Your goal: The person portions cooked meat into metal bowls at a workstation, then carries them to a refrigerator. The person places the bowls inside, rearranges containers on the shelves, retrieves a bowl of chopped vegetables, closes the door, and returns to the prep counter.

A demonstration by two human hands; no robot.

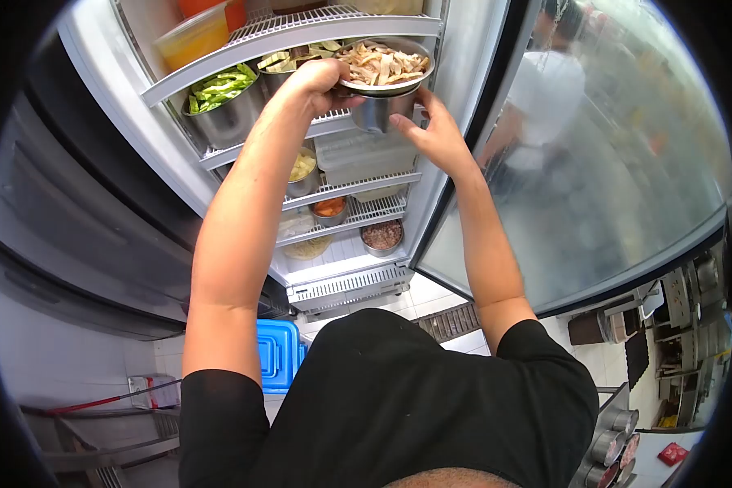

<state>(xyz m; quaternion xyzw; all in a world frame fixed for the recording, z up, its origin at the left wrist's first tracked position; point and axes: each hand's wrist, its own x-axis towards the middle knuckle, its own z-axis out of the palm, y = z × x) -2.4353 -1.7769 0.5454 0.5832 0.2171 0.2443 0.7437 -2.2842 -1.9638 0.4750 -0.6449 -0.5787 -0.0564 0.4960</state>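
A steel bowl of pale sliced food (382, 65) sits at the upper shelf of an open fridge, above a steel container (378, 111). My left hand (327, 88) is closed on the left rim of the bowl. At the right side of the steel container is my right hand (433, 130), its thumb and fingers curved against the metal. Left of my left hand stand a container of green peppers (224, 114) and one of sliced vegetables (276, 63), partly hidden by my forearm.
Lower fridge shelves (350, 189) hold a lidded plastic box (362, 154) and several containers. The glass door (594, 163) stands open at the right, with a person blurred behind it. A blue lidded bin (278, 355) is on the floor. Stacked containers (610, 446) stand at lower right.
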